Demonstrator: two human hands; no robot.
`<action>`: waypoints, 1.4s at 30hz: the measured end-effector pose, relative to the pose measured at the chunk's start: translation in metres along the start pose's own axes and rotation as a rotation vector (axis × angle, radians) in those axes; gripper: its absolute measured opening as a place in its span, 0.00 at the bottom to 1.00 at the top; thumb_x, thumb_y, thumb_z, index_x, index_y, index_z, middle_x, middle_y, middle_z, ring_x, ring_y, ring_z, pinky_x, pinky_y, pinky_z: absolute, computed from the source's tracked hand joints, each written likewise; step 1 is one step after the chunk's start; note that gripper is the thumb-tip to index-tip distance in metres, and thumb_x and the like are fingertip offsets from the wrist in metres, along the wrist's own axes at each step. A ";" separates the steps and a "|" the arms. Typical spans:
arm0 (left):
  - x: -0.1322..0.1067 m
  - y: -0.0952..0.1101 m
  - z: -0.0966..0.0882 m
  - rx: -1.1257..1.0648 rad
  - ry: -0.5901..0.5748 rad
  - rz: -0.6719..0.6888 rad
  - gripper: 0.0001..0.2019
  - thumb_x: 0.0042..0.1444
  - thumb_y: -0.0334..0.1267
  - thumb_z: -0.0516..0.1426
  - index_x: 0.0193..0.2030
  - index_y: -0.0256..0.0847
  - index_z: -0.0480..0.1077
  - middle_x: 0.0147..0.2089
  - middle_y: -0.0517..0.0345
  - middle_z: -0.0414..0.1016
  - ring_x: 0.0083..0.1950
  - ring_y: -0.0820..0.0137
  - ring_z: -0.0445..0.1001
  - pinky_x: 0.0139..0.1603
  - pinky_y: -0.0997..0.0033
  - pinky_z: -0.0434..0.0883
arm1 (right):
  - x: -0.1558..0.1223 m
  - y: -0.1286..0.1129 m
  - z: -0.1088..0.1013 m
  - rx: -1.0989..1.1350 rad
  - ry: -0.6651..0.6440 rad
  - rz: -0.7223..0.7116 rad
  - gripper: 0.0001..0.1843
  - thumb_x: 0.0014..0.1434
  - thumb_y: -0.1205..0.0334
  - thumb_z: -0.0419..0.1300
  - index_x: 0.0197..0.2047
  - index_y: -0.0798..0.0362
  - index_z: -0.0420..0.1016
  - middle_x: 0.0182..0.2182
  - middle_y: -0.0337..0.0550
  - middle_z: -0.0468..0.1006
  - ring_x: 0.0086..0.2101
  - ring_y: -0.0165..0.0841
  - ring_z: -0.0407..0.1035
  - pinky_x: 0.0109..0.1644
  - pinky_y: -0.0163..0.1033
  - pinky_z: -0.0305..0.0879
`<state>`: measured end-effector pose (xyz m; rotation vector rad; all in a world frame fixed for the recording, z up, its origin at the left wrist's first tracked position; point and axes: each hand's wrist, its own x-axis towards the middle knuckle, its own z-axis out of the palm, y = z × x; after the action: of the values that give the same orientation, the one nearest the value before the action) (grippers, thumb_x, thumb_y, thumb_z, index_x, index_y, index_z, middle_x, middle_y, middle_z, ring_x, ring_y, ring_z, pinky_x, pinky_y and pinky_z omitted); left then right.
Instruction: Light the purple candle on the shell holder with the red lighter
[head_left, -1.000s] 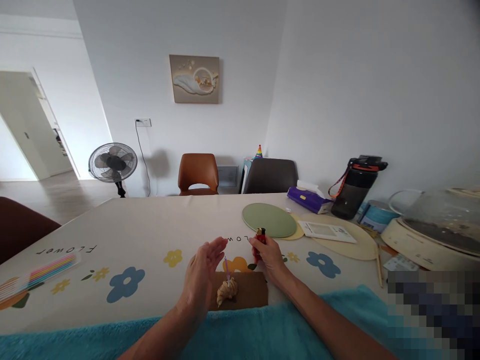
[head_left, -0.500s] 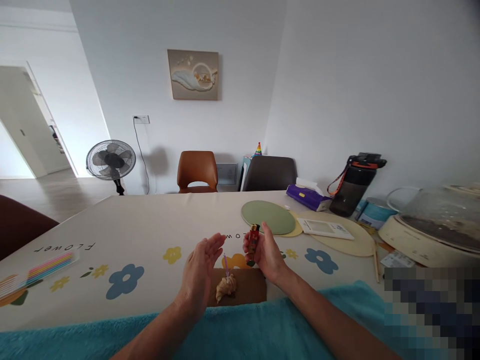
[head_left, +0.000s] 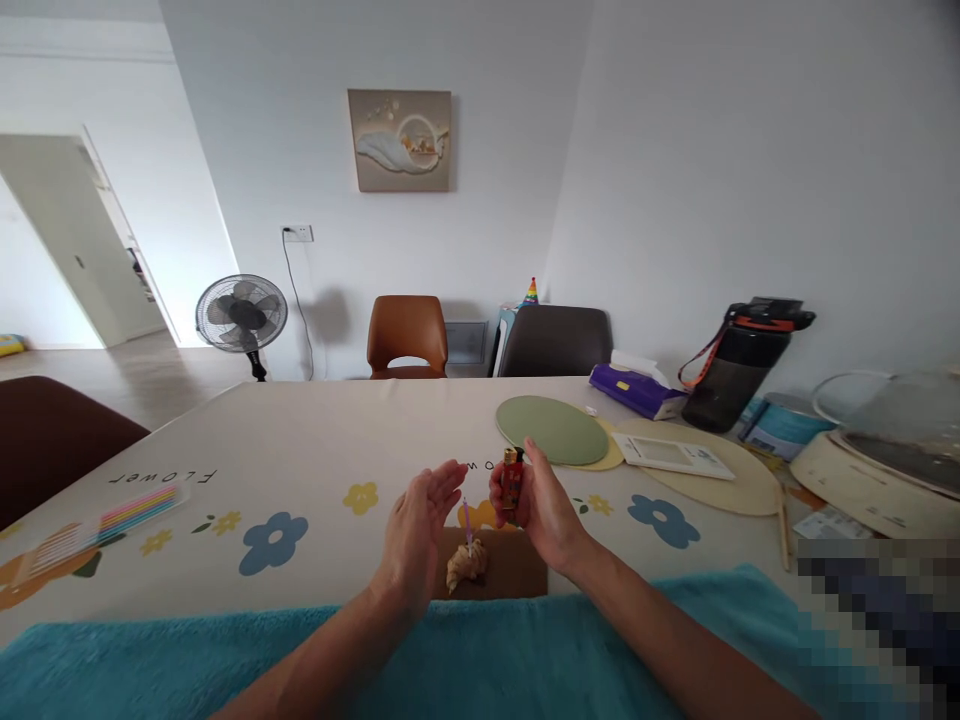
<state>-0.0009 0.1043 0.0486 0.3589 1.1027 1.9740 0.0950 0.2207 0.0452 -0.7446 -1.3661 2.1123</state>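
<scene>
Pretty sure we're looking at a home dining room here. A big table (head_left: 315, 450) is wearing a flowery cloth, two chairs (head_left: 406, 333) are sitting at its far side, a picture (head_left: 400, 140) is hanging on the far wall, and a fan (head_left: 241, 314) is standing far left. Tissues (head_left: 636, 388), a bottle (head_left: 739, 365) and a cooker (head_left: 877, 470) are crowding the right side.

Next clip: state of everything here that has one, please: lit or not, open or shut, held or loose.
Candle: no flame, upright in the ginger.
Lighter: upright, no flame, gripped by the right hand.
Left hand: open, cupped beside the candle, holding nothing.
Fan: blades sharp, seemingly off.
Bottle: lid shut.
Tissue pack: open, tissue sticking out.
</scene>
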 end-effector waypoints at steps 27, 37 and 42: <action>-0.005 0.001 0.003 0.003 -0.008 0.013 0.16 0.60 0.39 0.48 0.41 0.35 0.75 0.50 0.45 0.76 0.57 0.61 0.69 0.62 0.61 0.60 | -0.023 0.002 0.028 -0.583 0.069 -0.195 0.29 0.60 0.45 0.45 0.13 0.52 0.56 0.11 0.38 0.57 0.16 0.26 0.52 0.20 0.34 0.49; -0.004 0.001 0.003 -0.008 -0.020 0.007 0.17 0.60 0.38 0.47 0.42 0.34 0.75 0.50 0.44 0.76 0.57 0.61 0.70 0.62 0.61 0.60 | -0.023 0.002 0.029 -0.739 0.083 -0.235 0.28 0.61 0.45 0.42 0.15 0.52 0.53 0.13 0.37 0.59 0.17 0.27 0.54 0.23 0.34 0.50; -0.004 0.000 0.003 0.001 -0.024 0.002 0.17 0.60 0.39 0.47 0.42 0.35 0.75 0.51 0.46 0.76 0.57 0.62 0.69 0.61 0.62 0.61 | -0.024 0.002 0.027 -0.785 0.067 -0.243 0.29 0.61 0.43 0.41 0.16 0.51 0.53 0.13 0.35 0.58 0.18 0.27 0.53 0.24 0.35 0.49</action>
<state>0.0028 0.1030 0.0506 0.3836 1.0884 1.9659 0.0934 0.1869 0.0565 -0.8622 -2.1422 1.3204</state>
